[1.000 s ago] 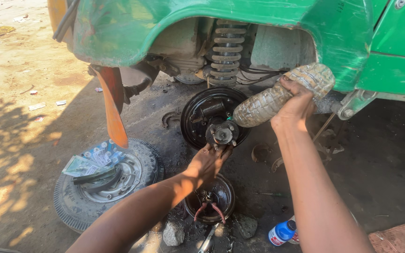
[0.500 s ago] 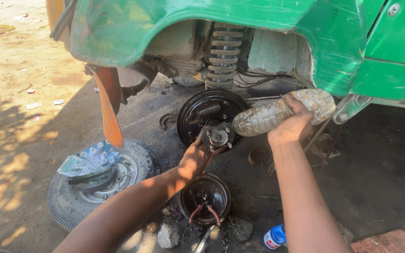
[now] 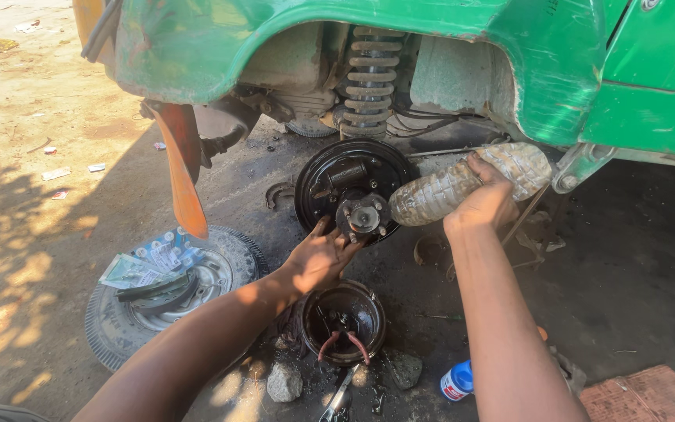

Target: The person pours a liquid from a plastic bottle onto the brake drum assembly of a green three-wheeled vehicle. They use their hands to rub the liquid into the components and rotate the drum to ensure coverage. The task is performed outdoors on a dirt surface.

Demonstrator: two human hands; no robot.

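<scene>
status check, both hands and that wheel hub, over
Left hand at the wheel hub, fingers on its lower edge. Right hand grips plastic bottle, neck tipped toward hub. Brake drum on ground below, nothing blocking.

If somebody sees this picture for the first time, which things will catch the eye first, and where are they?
The green vehicle body fills the top, with a coil spring in its open wheel arch. At the centre, the right hand tips a dirty plastic bottle toward the black brake plate, while the left hand touches its hub. A removed wheel lies on the ground at lower left.
</scene>
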